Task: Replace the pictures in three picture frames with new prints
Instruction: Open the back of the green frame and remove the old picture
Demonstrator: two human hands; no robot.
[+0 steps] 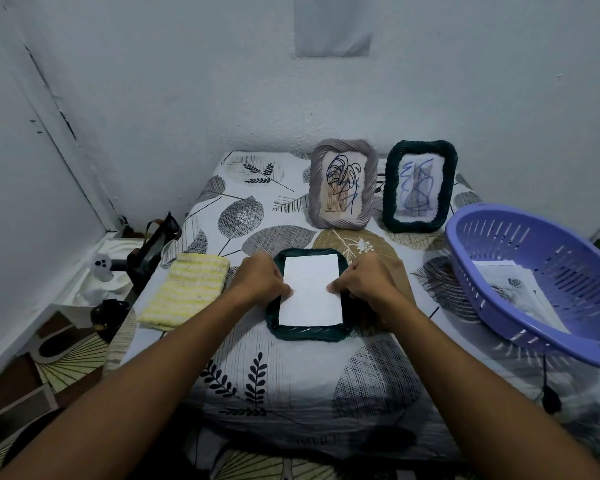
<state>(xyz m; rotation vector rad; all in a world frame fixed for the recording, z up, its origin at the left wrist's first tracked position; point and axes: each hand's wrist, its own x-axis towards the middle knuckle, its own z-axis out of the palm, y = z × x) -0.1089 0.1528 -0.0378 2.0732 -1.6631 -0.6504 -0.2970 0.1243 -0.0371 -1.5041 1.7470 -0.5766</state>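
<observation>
A table (291, 393) covered with a leaf-print cloth is seen from above. Its left edge runs close to a wall, with a narrow gap where small dark objects and a white figurine (101, 268) are crowded. Bare cloth lies open in the near middle, between the forearms.

A dark green woven frame (309, 332) is laid flat at the centre, apparently face down. A white sheet (311, 292) rests within its opening, the sheet's edges sitting just inside the rim on all sides.

The left hand (260, 277) is placed on the frame's left rim, fingers curled, with fingertips touching the sheet's left edge. The right hand (364, 278) is placed on the right rim in the same way, fingertips touching the sheet's right edge. Whether the sheet is pinched or only pressed down cannot be told; the fingertips are partly hidden by the knuckles.

A yellow-and-white striped cloth (184, 294) is folded just left of the frame, near the table's left edge.

At the far side, two frames stand upright side by side: a grey frame (342, 220) holding a line drawing, and to its right a second dark green frame (392, 188) holding a blue scribble.

A purple slotted basket (499, 220) is tilted at the right, overhanging the table's right edge; printed papers (513, 285) lie inside it.
</observation>
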